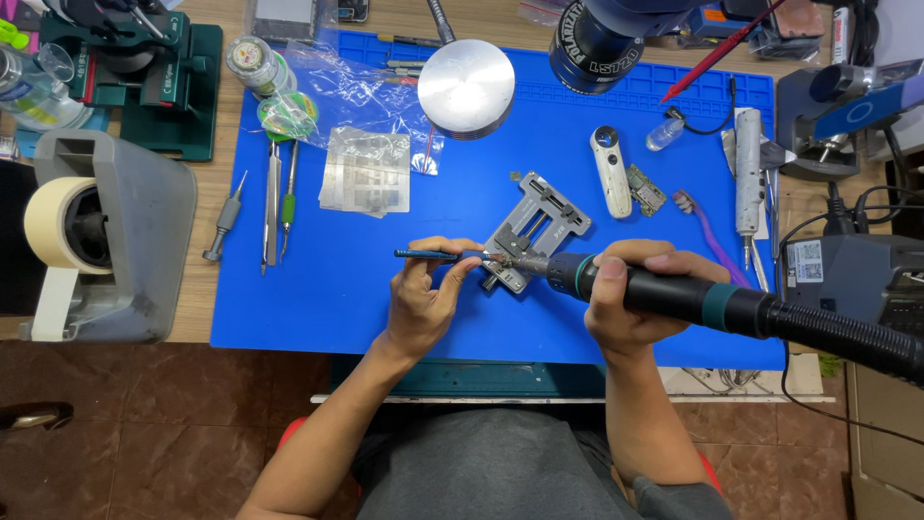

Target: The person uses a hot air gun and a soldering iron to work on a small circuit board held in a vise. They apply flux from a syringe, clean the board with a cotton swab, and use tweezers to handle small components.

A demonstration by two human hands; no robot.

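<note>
My left hand (426,294) pinches thin blue tweezers (428,254) whose tip reaches the near end of a grey metal board holder (537,228) on the blue mat (318,299). My right hand (640,299) grips a black hot-air wand with a teal ring (674,294). Its metal nozzle points left at the same near end of the holder, close to the tweezer tip. A thick black hose (847,337) runs from the wand off to the right.
On the mat lie a metal stencil sheet (366,171), several hand tools (274,207), a round metal disc (467,87), a small circuit board (646,190), a white oblong device (610,171) and a purple brush (707,236). A tape dispenser (91,236) stands left; a grey station (852,274) right.
</note>
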